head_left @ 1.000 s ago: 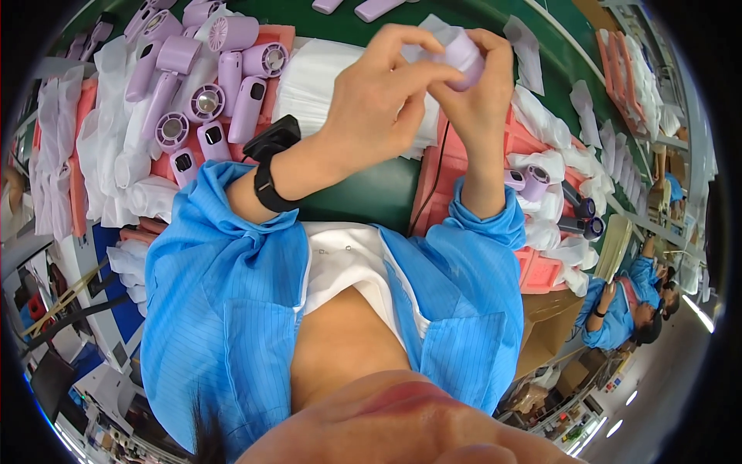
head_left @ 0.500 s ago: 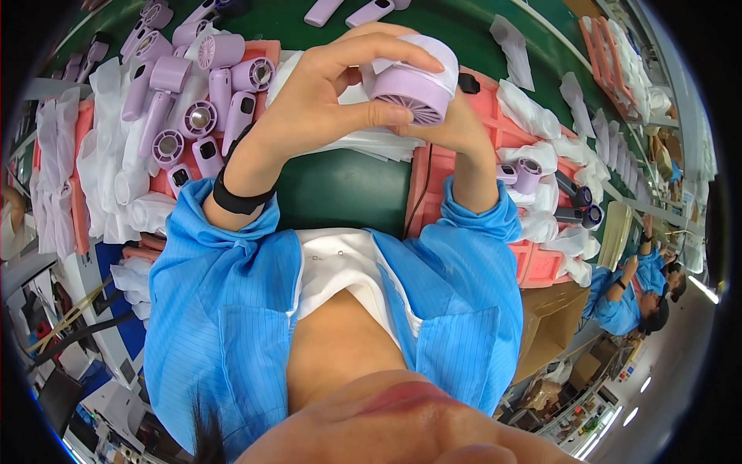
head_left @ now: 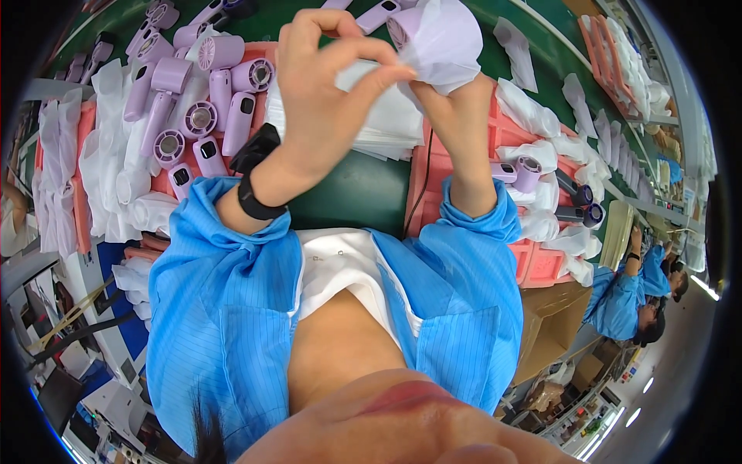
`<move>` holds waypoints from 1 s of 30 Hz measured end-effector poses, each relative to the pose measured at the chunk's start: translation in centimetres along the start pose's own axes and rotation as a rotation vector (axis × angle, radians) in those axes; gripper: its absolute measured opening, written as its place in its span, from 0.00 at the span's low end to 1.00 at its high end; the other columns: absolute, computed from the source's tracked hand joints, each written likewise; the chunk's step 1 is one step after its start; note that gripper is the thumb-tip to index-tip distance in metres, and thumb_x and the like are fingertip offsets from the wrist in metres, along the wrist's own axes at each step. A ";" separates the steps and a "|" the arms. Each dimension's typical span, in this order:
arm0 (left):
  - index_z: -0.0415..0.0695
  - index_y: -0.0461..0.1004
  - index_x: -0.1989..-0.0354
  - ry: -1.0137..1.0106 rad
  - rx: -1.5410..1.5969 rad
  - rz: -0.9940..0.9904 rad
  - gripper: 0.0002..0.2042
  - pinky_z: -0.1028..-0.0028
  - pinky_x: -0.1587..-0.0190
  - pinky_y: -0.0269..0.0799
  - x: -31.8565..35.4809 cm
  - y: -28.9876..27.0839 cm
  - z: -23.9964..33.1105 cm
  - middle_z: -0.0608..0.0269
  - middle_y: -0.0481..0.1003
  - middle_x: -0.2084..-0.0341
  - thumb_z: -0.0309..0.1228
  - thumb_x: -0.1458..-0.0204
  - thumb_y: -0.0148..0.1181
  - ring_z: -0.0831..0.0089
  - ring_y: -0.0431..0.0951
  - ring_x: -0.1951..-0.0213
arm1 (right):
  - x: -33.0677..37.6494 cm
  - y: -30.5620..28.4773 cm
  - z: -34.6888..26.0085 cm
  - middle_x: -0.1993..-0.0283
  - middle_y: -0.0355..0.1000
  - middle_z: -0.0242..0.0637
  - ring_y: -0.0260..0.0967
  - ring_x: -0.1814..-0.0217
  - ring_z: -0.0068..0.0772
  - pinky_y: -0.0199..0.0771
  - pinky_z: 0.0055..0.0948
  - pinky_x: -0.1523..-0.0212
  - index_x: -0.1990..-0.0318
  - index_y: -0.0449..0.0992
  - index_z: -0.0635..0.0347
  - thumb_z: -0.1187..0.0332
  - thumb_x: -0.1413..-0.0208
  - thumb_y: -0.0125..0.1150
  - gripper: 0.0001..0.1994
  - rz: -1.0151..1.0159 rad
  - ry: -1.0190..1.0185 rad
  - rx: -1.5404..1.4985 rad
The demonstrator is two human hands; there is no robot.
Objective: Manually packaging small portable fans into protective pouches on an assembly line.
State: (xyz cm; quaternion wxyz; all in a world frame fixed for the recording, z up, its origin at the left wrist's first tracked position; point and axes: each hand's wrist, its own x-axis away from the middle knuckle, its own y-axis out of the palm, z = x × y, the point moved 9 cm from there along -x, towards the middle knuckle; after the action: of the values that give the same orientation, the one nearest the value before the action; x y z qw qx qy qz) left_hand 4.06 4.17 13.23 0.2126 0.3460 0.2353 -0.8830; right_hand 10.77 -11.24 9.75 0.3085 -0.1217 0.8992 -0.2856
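Observation:
A purple handheld fan [head_left: 399, 29] is up at the far middle, its round head mostly covered by a thin white translucent bag [head_left: 444, 48]. Behind and under it, my right hand [head_left: 457, 104] grips the wrapped fan; those fingers are partly hidden by the bag. My left hand [head_left: 328, 97] is to the left of the fan, thumb and fingertips pinched at the bag's edge. Part of the fan's grille shows beside the left fingertips. Below the hands lies a stack of flat white bags [head_left: 382, 127].
Several bare purple fans [head_left: 199, 117] lie on a pink tray at left, beside white-wrapped ones [head_left: 108, 166]. At right, another pink tray [head_left: 533, 263] holds wrapped fans and dark ones [head_left: 576, 214]. A cardboard box [head_left: 553, 321] stands near right. Co-workers in blue [head_left: 622, 301] sit beyond.
My left hand has left the fan's head and now pinches the bag's edge. The fan has moved farther away and turned, and the bag covers more of it.

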 end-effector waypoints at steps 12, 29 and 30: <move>0.47 0.78 0.70 0.398 -0.194 -0.377 0.04 0.69 0.67 0.67 -0.5 4.6 1.4 0.63 0.74 0.73 0.27 0.56 0.62 0.67 0.75 0.66 | -8.8 -4.8 31.2 0.62 0.76 0.53 0.74 0.59 0.52 0.73 0.36 0.57 0.55 0.76 0.67 0.46 0.53 0.63 0.30 -0.307 0.331 0.821; 0.46 0.80 0.76 0.828 -0.567 -0.719 0.06 0.63 0.70 0.72 9.9 13.7 2.9 0.58 0.77 0.76 0.32 0.62 0.62 0.61 0.78 0.69 | 0.1 17.0 -9.6 0.64 0.76 0.37 0.74 0.62 0.31 0.74 0.26 0.63 0.59 0.80 0.63 0.56 0.51 0.66 0.19 -1.416 0.052 -0.281; 0.46 0.80 0.75 0.798 -0.548 -0.723 0.06 0.63 0.69 0.72 9.6 12.9 1.7 0.58 0.77 0.76 0.32 0.61 0.62 0.61 0.78 0.69 | -0.7 16.2 -10.9 0.64 0.76 0.38 0.74 0.63 0.33 0.74 0.27 0.63 0.60 0.80 0.63 0.57 0.53 0.66 0.19 -1.276 -0.158 -0.258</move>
State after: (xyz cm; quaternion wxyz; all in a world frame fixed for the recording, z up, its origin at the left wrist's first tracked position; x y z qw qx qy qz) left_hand 3.70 -9.16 4.07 -0.1245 0.4812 0.6184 -0.6087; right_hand 3.85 6.94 7.62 0.1264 -0.6878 0.6521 -0.2927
